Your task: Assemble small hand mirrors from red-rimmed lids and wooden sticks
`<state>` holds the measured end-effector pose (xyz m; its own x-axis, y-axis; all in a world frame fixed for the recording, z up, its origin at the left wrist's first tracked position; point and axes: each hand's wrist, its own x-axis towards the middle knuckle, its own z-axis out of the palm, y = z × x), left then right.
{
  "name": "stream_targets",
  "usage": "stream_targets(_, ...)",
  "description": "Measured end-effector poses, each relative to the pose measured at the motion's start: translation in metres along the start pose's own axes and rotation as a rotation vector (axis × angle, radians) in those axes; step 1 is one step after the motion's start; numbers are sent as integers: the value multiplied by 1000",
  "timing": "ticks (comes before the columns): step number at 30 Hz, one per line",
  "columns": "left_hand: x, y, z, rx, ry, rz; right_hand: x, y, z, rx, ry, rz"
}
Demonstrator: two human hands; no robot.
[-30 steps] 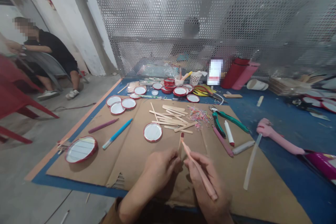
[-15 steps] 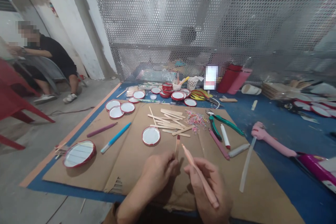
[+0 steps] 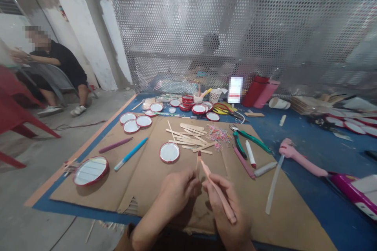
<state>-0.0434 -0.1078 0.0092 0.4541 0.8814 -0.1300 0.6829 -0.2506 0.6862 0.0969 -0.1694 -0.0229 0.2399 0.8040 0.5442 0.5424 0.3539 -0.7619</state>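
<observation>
My left hand [image 3: 179,190] is closed round the lower end of a wooden craft stick [image 3: 198,164], which points away from me and has a dark red tip. In my right hand [image 3: 225,204] is a peach-coloured marker pen [image 3: 219,192], its tip touching or very close to the stick just under the red end. Beyond my hands lie a pile of plain craft sticks [image 3: 188,135] and a heap of small coloured rubber bands [image 3: 218,133]. A white jar lid with a red rim [image 3: 169,152] rests on the cardboard [image 3: 141,184] in front of my left hand.
Pliers with green handles [image 3: 255,141], a white marker [image 3: 250,153] and a pink glue gun [image 3: 303,159] lie to the right. At left are a blue marker [image 3: 131,153], a purple marker [image 3: 116,145] and a lid with stick pieces [image 3: 90,170]. A perforated metal screen [image 3: 176,27] stands behind.
My right hand has moved left and slightly up, bringing the marker's tip to the stick near its red end. My left hand stays almost where it was, and the view has shifted slightly.
</observation>
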Motion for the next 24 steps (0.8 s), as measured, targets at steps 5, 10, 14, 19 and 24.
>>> stream_targets(5,1,-3,1,17,9,15,-1,5,2,2,18,-12)
stream_targets(10,2,-4,2,-17,13,39,-1,5,0,-33,-36,-91)
stream_targets(14,1,-3,2,20,-10,20,7,2,-13,-113,-36,-184)
stream_targets(19,0,0,-1,51,-66,-11,35,25,-46,-488,-22,-378)
stream_targets(24,-1,1,-3,28,-77,-16,61,60,-92,-826,-125,-441)
